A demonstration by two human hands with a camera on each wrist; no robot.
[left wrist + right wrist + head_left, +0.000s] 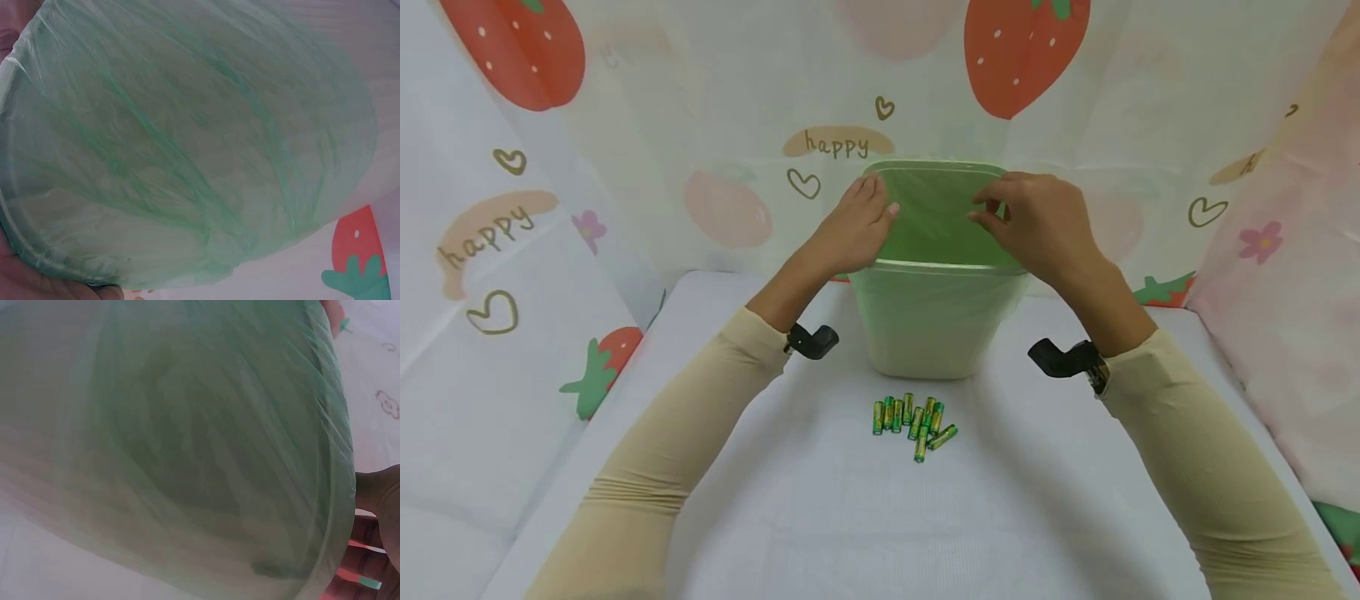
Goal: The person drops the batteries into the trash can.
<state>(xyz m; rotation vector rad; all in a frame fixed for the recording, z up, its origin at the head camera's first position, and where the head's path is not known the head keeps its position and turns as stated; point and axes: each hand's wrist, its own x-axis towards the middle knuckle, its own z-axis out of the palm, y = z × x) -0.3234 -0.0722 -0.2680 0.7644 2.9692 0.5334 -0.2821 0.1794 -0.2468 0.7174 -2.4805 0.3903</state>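
A pale bin (936, 321) stands upright, lined with a thin translucent green plastic bag (940, 204) folded over its rim. My left hand (857, 218) is at the left side of the rim, its bent fingers gripping the bag edge there. In the left wrist view fingers (56, 284) lie against the lined rim. My right hand (1045, 221) is at the right side with fingers and thumb curved; whether film lies between its fingertips is unclear. Several green batteries (917, 425) lie loosely grouped on the table in front of the bin.
The table (850, 533) has a white cloth cover. Behind and beside it hang printed curtains (715, 108) with strawberries and hearts, close behind the bin. Each wrist wears a black camera mount (1063, 358).
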